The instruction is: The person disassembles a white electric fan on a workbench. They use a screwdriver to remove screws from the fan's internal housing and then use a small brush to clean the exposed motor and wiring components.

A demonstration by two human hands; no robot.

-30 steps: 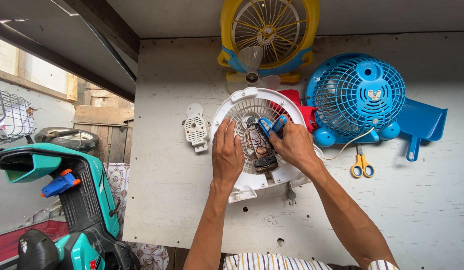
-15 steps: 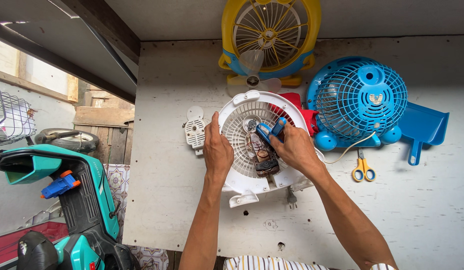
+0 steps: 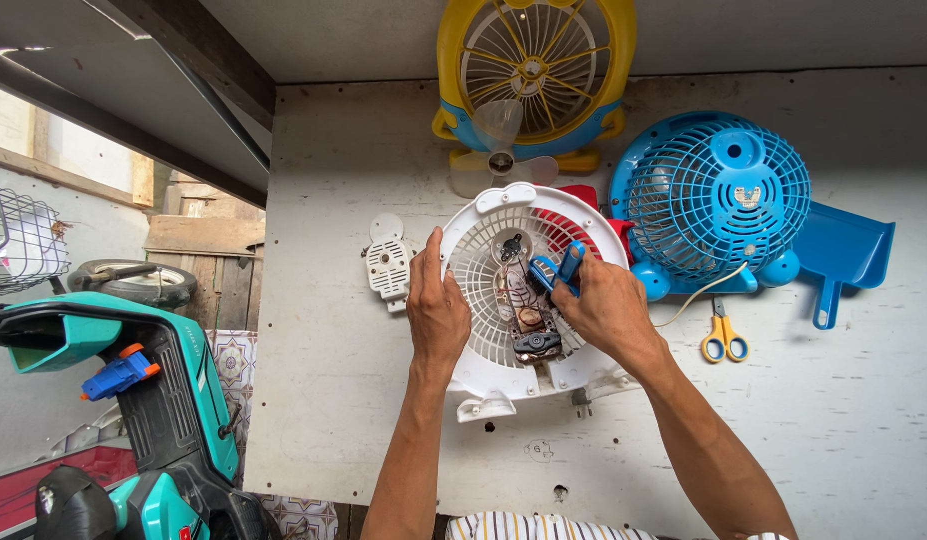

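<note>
Your left hand grips the white fan housing, right hand clenches blue-handled pliers; a slip could likely nick the motor wiring.

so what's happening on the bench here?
A person has a white fan housing lying flat on the white table. The left hand grips its left rim; the right hand holds a blue-handled tool over the exposed motor and wiring in the middle. A blue fan, a yellow fan, yellow scissors and a small white cover piece lie around it.
</note>
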